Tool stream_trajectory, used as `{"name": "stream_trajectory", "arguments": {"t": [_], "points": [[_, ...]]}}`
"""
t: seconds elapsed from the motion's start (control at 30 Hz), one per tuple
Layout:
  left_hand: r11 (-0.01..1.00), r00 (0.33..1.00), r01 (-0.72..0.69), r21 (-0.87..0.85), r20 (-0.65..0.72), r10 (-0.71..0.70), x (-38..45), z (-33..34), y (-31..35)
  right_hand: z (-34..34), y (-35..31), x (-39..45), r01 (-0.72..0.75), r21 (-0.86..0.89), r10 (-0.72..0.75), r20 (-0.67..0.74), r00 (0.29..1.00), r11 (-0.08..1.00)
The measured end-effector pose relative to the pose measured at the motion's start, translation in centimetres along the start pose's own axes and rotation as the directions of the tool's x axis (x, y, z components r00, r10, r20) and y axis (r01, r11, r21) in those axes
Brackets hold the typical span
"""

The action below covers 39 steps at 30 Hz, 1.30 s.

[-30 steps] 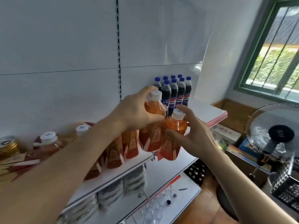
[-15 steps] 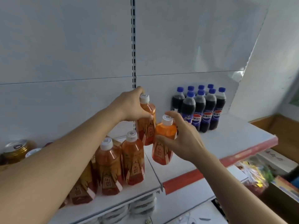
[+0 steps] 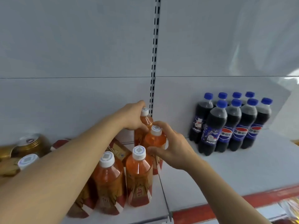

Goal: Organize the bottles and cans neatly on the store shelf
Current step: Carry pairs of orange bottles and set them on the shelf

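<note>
Left hand [image 3: 132,115]: fingers curled round rear tea bottle [image 3: 144,121], near back panel.
Right hand [image 3: 174,151]: fingers curled round second tea bottle [image 3: 154,139], upright on shelf [image 3: 234,172].
Cola bottles [image 3: 231,123]: grouped, well right.

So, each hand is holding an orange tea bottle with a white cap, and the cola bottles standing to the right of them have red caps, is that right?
Not quite: the cola bottles have blue caps, not red, as the head view shows. The rest holds: the left hand and the right hand each keep a grip on an orange tea bottle with a white cap, the rear tea bottle and the front one, with the colas standing to their right.
</note>
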State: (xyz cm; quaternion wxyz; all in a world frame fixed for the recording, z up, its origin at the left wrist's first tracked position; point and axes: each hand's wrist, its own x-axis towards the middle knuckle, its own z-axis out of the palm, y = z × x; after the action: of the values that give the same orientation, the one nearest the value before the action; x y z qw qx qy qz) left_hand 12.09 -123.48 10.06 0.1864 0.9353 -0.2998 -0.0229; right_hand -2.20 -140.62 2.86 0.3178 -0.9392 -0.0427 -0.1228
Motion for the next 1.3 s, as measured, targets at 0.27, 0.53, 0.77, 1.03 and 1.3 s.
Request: {"name": "stream_trajectory", "arguments": {"t": [0.27,0.53,0.77,1.03,1.3], "points": [[0.987,0.992,0.116,0.11,0.042,-0.121,0.3,0.5,-1.4,-0.5,1.1,2.6,0.13,0.064,-0.136,0.095,0.986,0.989],[0.973,0.984,0.162,0.163,0.046,-0.171,-1.0,-0.7,-0.5,-1.4,1.3,2.7,0.222,-0.062,-0.211,0.143,0.967,0.973],[0.928,0.978,0.188,0.321,-0.153,-0.145,-4.7,-2.3,0.1,-2.2,-1.0,2.4,0.317,-0.234,-0.332,-0.028,0.943,0.919],[0.848,0.937,0.276,0.452,-0.321,-0.134,-12.3,-5.6,-2.5,-3.8,-9.5,1.1,0.283,-0.399,-0.279,0.069,0.958,0.872],[0.817,0.865,0.401,0.414,-0.466,-0.188,-26.5,-10.2,-7.7,1.5,-21.8,-2.9,0.384,-0.474,-0.373,0.12,0.92,0.793]]}}
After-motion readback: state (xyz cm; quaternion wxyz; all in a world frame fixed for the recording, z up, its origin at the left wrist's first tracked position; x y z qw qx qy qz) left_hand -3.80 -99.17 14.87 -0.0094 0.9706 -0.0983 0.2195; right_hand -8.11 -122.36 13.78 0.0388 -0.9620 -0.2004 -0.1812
